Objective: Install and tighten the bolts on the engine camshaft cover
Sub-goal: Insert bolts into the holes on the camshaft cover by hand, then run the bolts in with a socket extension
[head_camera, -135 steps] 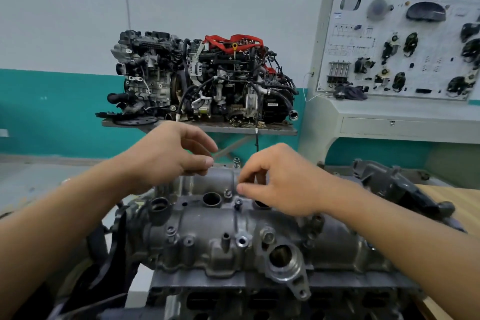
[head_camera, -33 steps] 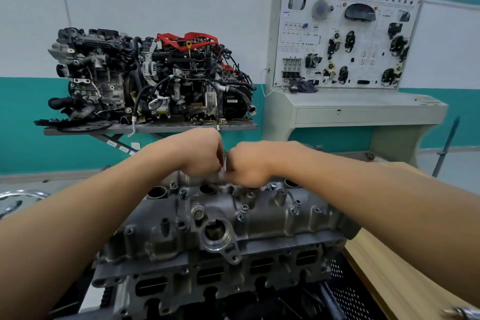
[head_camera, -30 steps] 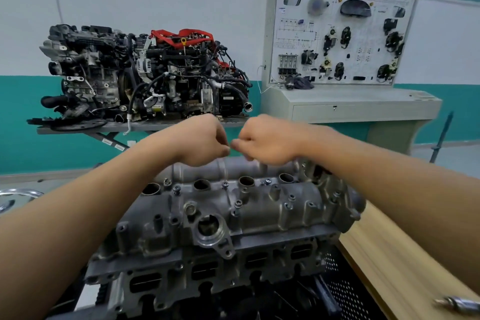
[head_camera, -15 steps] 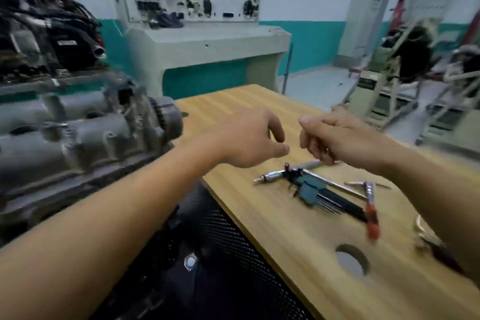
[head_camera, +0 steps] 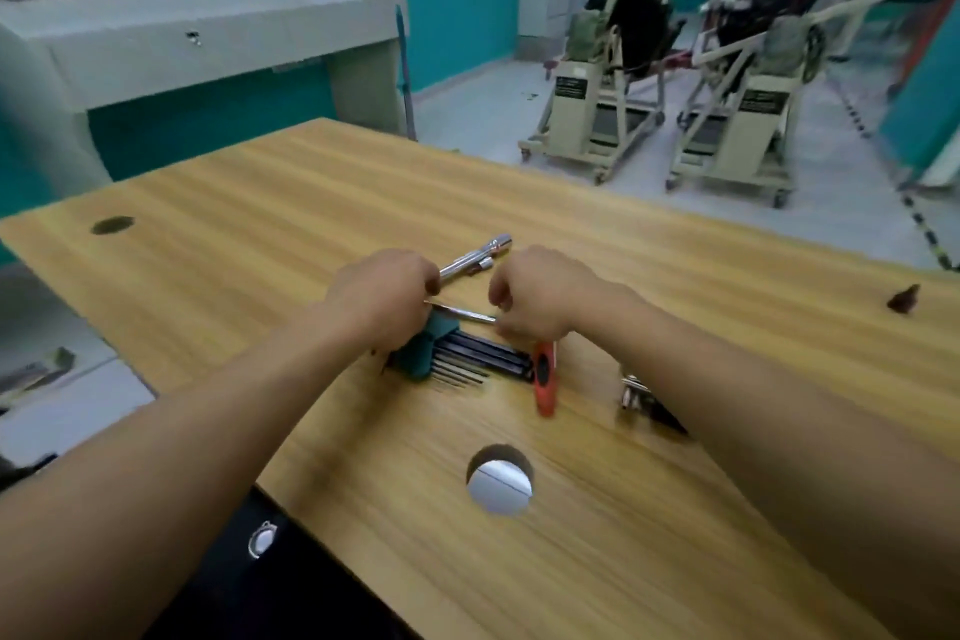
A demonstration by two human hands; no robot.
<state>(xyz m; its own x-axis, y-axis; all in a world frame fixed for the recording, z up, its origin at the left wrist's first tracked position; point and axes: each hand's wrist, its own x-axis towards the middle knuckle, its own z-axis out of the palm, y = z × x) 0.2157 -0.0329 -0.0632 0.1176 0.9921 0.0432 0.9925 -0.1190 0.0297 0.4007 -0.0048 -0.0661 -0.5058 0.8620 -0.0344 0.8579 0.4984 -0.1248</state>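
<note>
While both forearms reach out over the wooden table point(head_camera: 675, 286), the head view shows the two hands close together above a cluster of tools near its middle. The left hand point(head_camera: 384, 296) lies knuckles up with its fingers curled, resting over the teal holder point(head_camera: 428, 346) of a set of black hex keys point(head_camera: 488, 360) that fan out to the right. The right hand point(head_camera: 540, 288) is also curled, and its fingertips pinch the right end of a slim chrome rod point(head_camera: 462, 313). This rod runs almost level between the hands, bright and thin, and its left end disappears under the left fingers; whether the left hand grips it cannot be told. Just beyond the hands lies a thicker chrome socket bar point(head_camera: 475, 257), angled up to the right. A red-handled tool point(head_camera: 544, 379) lies below the right wrist, crossing the tips of the hex keys. Small metal parts point(head_camera: 634, 392) sit partly hidden by the right forearm. A round hole point(head_camera: 500, 481) opens in the table nearer the camera. The camshaft cover and its bolts lie outside this view, so their place cannot be told.
</note>
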